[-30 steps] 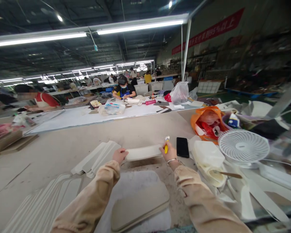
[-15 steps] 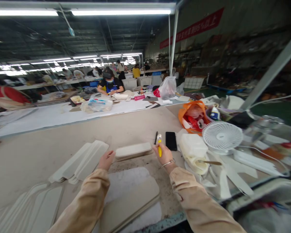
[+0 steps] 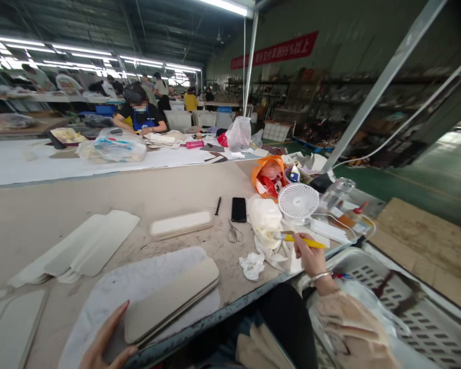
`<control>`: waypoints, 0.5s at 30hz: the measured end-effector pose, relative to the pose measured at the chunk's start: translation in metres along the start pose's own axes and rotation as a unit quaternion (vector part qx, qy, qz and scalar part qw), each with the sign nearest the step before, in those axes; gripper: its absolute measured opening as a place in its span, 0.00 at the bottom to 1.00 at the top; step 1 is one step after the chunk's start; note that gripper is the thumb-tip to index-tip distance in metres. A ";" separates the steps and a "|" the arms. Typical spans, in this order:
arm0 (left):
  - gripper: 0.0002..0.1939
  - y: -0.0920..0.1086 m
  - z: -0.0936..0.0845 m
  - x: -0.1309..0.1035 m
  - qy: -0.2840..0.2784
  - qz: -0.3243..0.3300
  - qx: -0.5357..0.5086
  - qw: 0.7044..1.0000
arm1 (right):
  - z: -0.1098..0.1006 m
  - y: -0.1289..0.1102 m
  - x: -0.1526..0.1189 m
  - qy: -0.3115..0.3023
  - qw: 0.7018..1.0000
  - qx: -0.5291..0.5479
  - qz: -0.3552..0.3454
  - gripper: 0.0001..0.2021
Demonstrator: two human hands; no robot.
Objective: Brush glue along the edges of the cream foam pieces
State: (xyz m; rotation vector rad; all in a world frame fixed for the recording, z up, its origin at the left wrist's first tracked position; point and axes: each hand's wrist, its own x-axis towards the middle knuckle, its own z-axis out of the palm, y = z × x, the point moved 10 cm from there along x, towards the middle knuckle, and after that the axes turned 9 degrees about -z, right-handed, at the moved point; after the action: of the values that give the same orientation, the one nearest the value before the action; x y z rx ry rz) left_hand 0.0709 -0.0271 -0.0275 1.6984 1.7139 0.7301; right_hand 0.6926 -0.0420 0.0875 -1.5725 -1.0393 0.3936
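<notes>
My right hand (image 3: 310, 256) is closed around the yellow handle of a brush (image 3: 309, 242). The brush's head is at the mouth of a white plastic container (image 3: 267, 215) smeared with pale paste. At the front edge of the table, my left hand (image 3: 107, 341) is spread with thumb and fingers apart, beside the near-left end of a stack of beige rounded panels (image 3: 172, 302). That stack lies on a white sheet (image 3: 100, 292). A smaller stack of narrow pale strips (image 3: 181, 224) lies farther back, apart from both hands.
Scissors (image 3: 234, 233), a black phone (image 3: 238, 210) and crumpled tissue (image 3: 252, 266) lie mid-table. A white fan (image 3: 298, 202) and an orange bag (image 3: 269, 177) stand at right. Fanned panels (image 3: 103, 241) lie at left. A grey basket (image 3: 426, 333) is below right. A co-worker (image 3: 140, 113) sits opposite.
My right hand has carried the brush from near the small stack rightward to the white container. My left hand has left that stack and come nearer to me. The view has turned right.
</notes>
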 end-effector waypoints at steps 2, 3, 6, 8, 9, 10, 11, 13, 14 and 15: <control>0.38 0.006 0.002 0.002 0.006 0.027 0.019 0.999 | 0.002 0.007 0.011 -0.030 0.996 -0.079 0.011 0.21; 0.37 0.008 0.002 0.004 0.013 0.035 0.024 0.999 | 0.005 0.008 0.015 -0.046 0.991 -0.125 0.009 0.22; 0.35 0.009 0.000 0.005 0.029 0.040 0.030 0.998 | 0.020 0.013 0.028 -0.082 0.971 -0.224 -0.001 0.21; 0.34 0.007 0.001 0.004 0.033 0.044 0.031 0.998 | 0.033 0.018 0.035 -0.102 0.965 -0.243 -0.002 0.17; 0.34 0.006 0.002 0.004 0.036 0.046 0.032 0.998 | 0.039 0.021 0.038 -0.112 0.963 -0.245 0.002 0.15; 0.34 0.005 0.003 0.003 0.041 0.049 0.032 0.997 | 0.045 0.025 0.040 -0.121 0.961 -0.248 0.006 0.14; 0.34 0.004 0.003 0.002 0.046 0.052 0.031 0.997 | 0.050 0.029 0.042 -0.128 0.960 -0.251 0.010 0.12; 0.34 0.004 0.003 0.001 0.055 0.059 0.027 0.996 | 0.057 0.034 0.044 -0.133 0.958 -0.253 0.020 0.11; 0.34 0.004 0.004 0.001 0.054 0.063 0.026 0.996 | 0.058 0.035 0.044 -0.131 0.958 -0.253 0.023 0.11; 0.34 0.005 0.004 0.001 0.052 0.066 0.025 0.996 | 0.058 0.035 0.044 -0.127 0.959 -0.252 0.025 0.10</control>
State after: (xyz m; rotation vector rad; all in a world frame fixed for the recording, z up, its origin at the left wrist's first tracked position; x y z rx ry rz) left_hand 0.0774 -0.0266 -0.0268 1.8503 1.7147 0.8546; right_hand 0.6890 0.0299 0.0511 -2.0432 -1.3747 0.3911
